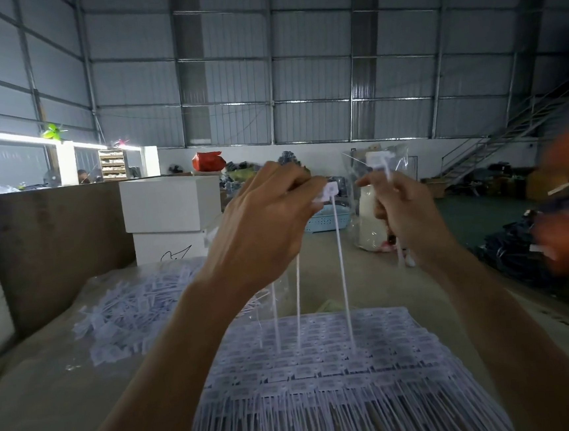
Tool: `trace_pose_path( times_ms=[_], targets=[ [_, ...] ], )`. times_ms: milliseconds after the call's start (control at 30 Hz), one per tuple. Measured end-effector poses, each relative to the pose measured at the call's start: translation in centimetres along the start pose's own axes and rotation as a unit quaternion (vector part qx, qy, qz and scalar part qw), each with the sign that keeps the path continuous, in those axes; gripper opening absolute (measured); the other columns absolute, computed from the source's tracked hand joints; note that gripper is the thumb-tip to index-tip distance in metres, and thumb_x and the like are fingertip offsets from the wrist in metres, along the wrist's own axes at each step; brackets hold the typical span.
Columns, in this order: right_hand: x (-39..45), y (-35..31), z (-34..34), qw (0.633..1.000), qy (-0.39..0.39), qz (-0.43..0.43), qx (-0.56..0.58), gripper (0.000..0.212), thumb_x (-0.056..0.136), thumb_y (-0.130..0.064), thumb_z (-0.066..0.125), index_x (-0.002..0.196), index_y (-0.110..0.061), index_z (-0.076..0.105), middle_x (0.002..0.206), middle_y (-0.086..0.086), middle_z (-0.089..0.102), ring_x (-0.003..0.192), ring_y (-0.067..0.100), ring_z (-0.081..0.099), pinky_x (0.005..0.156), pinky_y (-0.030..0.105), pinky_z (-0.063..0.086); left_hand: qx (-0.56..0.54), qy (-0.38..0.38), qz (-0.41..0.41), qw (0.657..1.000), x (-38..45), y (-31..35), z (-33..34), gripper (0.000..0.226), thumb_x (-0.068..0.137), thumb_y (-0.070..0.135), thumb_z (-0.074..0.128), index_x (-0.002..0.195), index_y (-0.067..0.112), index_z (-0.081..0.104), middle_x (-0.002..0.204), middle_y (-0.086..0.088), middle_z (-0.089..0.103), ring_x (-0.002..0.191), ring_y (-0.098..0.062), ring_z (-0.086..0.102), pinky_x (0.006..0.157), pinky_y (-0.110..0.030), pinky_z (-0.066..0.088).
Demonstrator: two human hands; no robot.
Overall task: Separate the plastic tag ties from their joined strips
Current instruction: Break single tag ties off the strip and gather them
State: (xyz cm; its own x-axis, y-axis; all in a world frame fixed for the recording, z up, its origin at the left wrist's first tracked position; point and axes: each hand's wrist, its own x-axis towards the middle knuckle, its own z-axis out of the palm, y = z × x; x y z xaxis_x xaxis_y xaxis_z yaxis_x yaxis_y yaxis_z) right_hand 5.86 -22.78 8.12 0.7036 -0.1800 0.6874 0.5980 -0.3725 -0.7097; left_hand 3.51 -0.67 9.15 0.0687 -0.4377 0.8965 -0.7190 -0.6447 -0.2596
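Our left hand (263, 224) pinches a joined strip (324, 193), our right hand (402, 205) one tag tie (379, 160); uneven pulling may snap tails.

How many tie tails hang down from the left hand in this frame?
3 tails hang below the left hand: a short one on the left, a middle one, and the longest dropping from the tag head at the fingertips. The palm may hide more.

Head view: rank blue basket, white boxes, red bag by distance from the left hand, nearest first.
From the left hand:
1. Blue basket, just right of it, behind the held tie.
2. White boxes, to its left.
3. Red bag, far back by the wall.
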Motion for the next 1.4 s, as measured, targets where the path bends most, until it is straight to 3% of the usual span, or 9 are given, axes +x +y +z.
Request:
trace_pose_path(
  times_ms=[133, 233, 400, 533, 600, 867, 967, 1267, 1400],
  targets=[
    [-1.1, -1.7, 1.6, 0.981, -0.150, 0.058, 0.109, 0.048, 0.088, -0.057, 0.055, 0.087, -0.013, 0.074, 0.055, -0.009, 0.036, 0.048, 0.009, 0.030, 0.045, 0.020, 0.030, 0.004, 0.015, -0.012, 1.000, -0.5, -0.4, 0.7, 0.024, 0.088, 0.010, 0.068, 0.111, 0.003, 0.071, 0.099, -0.011, 0.066, 0.089, -0.030, 0.059, 0.077, -0.042, 0.052],
    [-1.8, -2.5, 2.9, 0.964, -0.227, 0.036, 0.133, 0.045, 0.084, -0.059, 0.062, 0.084, -0.016, 0.077, 0.054, -0.010, 0.034, 0.049, 0.010, 0.028, 0.046, 0.022, 0.027, -0.011, 0.039, -0.011, 0.999, -0.7, -1.0, 1.1, 0.024, 0.090, 0.012, 0.064, 0.111, 0.003, 0.072, 0.104, -0.009, 0.070, 0.093, -0.031, 0.060, 0.084, -0.045, 0.051],
    [-2.2, -2.6, 3.7, 0.975, -0.182, 0.009, 0.130, 0.037, 0.089, -0.046, 0.063, 0.083, -0.012, 0.076, 0.055, -0.009, 0.037, 0.051, 0.008, 0.030, 0.048, 0.021, 0.027, -0.029, 0.036, 0.004, 0.999, -0.7, -1.5, 1.4, 0.030, 0.090, 0.012, 0.065, 0.117, 0.002, 0.070, 0.108, -0.010, 0.072, 0.094, -0.028, 0.062, 0.086, -0.040, 0.051],
    [-2.2, -2.5, 3.6, 0.976, -0.153, 0.024, 0.150, 0.034, 0.094, -0.042, 0.060, 0.085, -0.014, 0.076, 0.054, -0.012, 0.033, 0.048, 0.007, 0.029, 0.046, 0.017, 0.029, -0.131, 0.017, -0.059, 0.990, -1.3, -2.1, 1.6, 0.043, 0.094, 0.019, 0.061, 0.136, 0.009, 0.057, 0.125, -0.005, 0.067, 0.111, -0.019, 0.061, 0.096, -0.032, 0.048],
    [-2.0, -2.5, 3.4, 0.976, -0.142, 0.037, 0.162, 0.034, 0.094, -0.044, 0.060, 0.084, -0.015, 0.076, 0.054, -0.011, 0.030, 0.048, 0.008, 0.025, 0.045, 0.018, 0.027, -0.120, 0.002, -0.089, 0.989, -1.6, -2.8, 1.7, 0.049, 0.092, 0.022, 0.063, 0.140, 0.016, 0.053, 0.129, -0.002, 0.065, 0.114, -0.018, 0.058, 0.097, -0.036, 0.047],
    [-1.9, -2.5, 3.7, 0.978, -0.143, 0.032, 0.150, 0.034, 0.093, -0.046, 0.060, 0.087, -0.018, 0.079, 0.054, -0.012, 0.028, 0.047, 0.008, 0.024, 0.045, 0.017, 0.027, 0.029, 0.067, -0.052, 0.996, -1.7, -2.5, 1.4, 0.031, 0.085, 0.006, 0.068, 0.116, 0.007, 0.069, 0.108, -0.010, 0.072, 0.097, -0.030, 0.066, 0.084, -0.042, 0.051],
    [-2.2, -2.6, 3.8, 0.984, -0.126, 0.025, 0.125, 0.035, 0.085, -0.052, 0.063, 0.090, -0.022, 0.080, 0.056, -0.009, 0.031, 0.051, 0.008, 0.027, 0.046, 0.017, 0.028, 0.032, 0.071, -0.039, 0.996, -1.6, -2.2, 0.9, 0.028, 0.084, 0.005, 0.073, 0.111, 0.006, 0.071, 0.108, -0.010, 0.073, 0.097, -0.030, 0.067, 0.084, -0.044, 0.052],
    [-2.3, -2.7, 3.8, 0.975, -0.116, 0.001, 0.188, 0.017, 0.087, -0.035, 0.068, 0.077, -0.024, 0.076, 0.059, 0.002, 0.031, 0.052, 0.012, 0.026, 0.047, 0.023, 0.025, 0.020, 0.033, -0.047, 0.998, -1.4, -1.9, 0.6, 0.030, 0.086, 0.001, 0.068, 0.116, 0.005, 0.070, 0.109, -0.010, 0.072, 0.098, -0.031, 0.067, 0.089, -0.044, 0.050],
    [-2.3, -2.8, 3.3, 0.981, -0.129, -0.082, 0.118, 0.018, 0.092, -0.035, 0.063, 0.085, -0.031, 0.079, 0.057, -0.015, 0.054, 0.052, 0.002, 0.039, 0.051, 0.016, 0.031, -0.002, 0.000, -0.068, 0.998, -1.5, -2.0, 0.5, 0.030, 0.091, 0.005, 0.061, 0.120, 0.010, 0.068, 0.112, -0.006, 0.071, 0.097, -0.029, 0.064, 0.086, -0.042, 0.051]
  ],
)
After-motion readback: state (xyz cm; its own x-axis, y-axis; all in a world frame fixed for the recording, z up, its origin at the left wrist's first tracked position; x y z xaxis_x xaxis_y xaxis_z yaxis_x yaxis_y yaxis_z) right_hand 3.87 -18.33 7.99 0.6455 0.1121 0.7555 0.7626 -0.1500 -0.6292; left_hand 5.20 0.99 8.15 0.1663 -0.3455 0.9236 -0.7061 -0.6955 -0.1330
